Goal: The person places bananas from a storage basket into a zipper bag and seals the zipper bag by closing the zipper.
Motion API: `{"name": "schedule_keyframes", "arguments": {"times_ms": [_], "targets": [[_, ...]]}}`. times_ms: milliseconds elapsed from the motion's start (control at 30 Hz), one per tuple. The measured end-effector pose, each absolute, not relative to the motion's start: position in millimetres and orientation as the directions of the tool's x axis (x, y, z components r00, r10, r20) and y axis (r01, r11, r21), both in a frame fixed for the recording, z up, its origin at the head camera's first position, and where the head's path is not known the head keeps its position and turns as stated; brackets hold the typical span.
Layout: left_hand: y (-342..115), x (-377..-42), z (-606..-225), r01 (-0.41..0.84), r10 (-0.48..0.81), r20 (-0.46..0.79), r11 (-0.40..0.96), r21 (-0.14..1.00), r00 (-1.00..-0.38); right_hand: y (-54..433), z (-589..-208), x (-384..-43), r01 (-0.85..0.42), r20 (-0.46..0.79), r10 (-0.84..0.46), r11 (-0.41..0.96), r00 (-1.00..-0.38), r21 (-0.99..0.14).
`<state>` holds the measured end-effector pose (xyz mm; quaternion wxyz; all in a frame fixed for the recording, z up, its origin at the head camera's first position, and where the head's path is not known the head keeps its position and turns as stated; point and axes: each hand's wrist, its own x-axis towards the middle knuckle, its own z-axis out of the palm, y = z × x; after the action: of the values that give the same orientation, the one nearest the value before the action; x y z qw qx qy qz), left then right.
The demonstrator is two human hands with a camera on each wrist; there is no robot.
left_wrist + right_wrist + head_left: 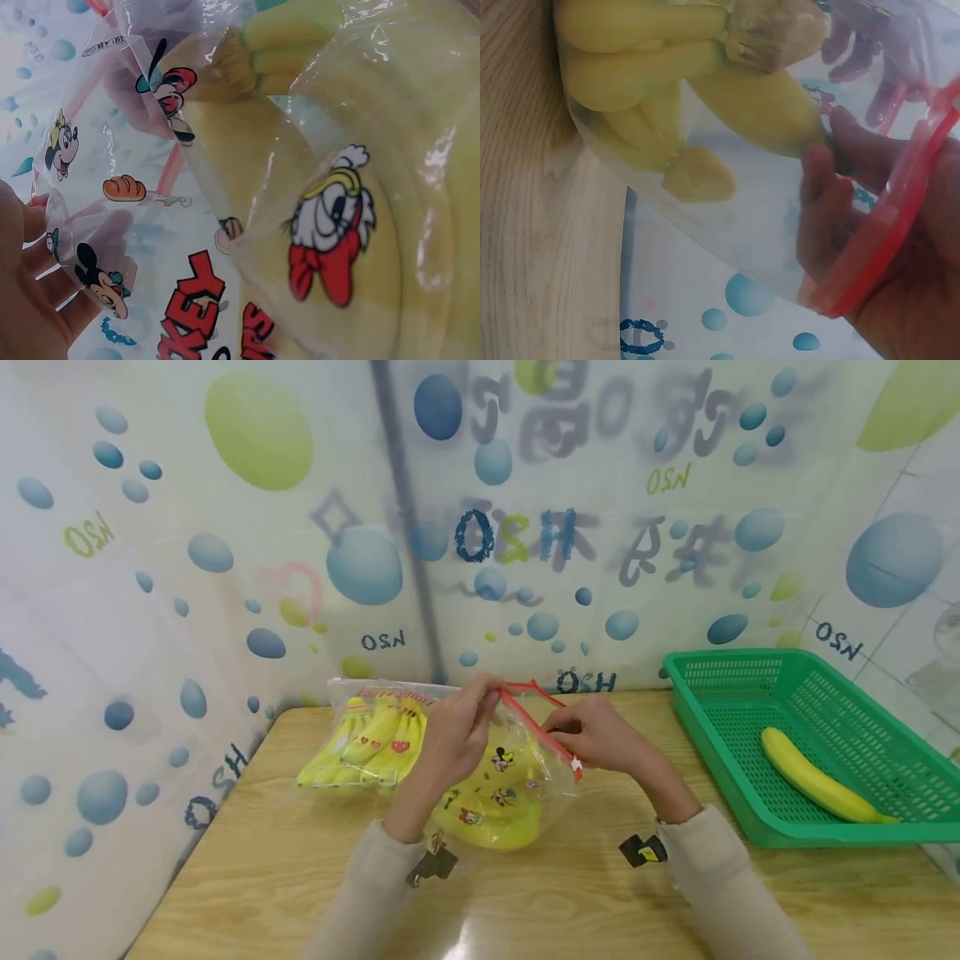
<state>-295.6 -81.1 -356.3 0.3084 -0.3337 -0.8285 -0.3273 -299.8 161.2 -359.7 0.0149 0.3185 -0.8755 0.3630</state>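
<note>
A clear zip bag (543,747) with a red zip edge and cartoon prints lies on its side, its mouth open. Bunched bananas (641,56) are inside it. My left hand (457,731) holds the bag by its rim near the red zip. Through the mouth reaches my right hand (877,217), with thumb and index finger pinching the tip of a single banana (761,112) inside the bag. In the left wrist view, plastic with printed figures covers much of the bananas, and the left fingers (64,300) show at the left.
Left of the hands lies another clear bag (341,693) with bananas in it. At the right stands a green basket (720,760) holding one banana (817,781). The wooden table (277,877) ends at a patterned curtain (360,635) behind.
</note>
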Motion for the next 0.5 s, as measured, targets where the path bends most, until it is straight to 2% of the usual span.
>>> {"name": "schedule_keyframes", "arguments": {"times_ms": [200,367,500], "targets": [[-81.7,-295.3,-354.3,0.765,0.361,0.734,0.556,0.326,-0.576,162.1,-362.2,-302.2,-0.568,0.202,-0.594,0.529,-0.778,-0.631],[-80.6,-295.3,-353.0,0.764,0.373,0.730,0.567,0.310,-0.573,158.2,-365.3,-303.3,-0.573,0.196,-0.584,0.579,-0.788,-0.580],[-81.2,-294.7,-354.6,0.763,0.366,0.730,0.559,0.323,-0.577,155.6,-367.6,-303.4,-0.544,0.149,-0.578,0.605,-0.802,-0.581]]}}
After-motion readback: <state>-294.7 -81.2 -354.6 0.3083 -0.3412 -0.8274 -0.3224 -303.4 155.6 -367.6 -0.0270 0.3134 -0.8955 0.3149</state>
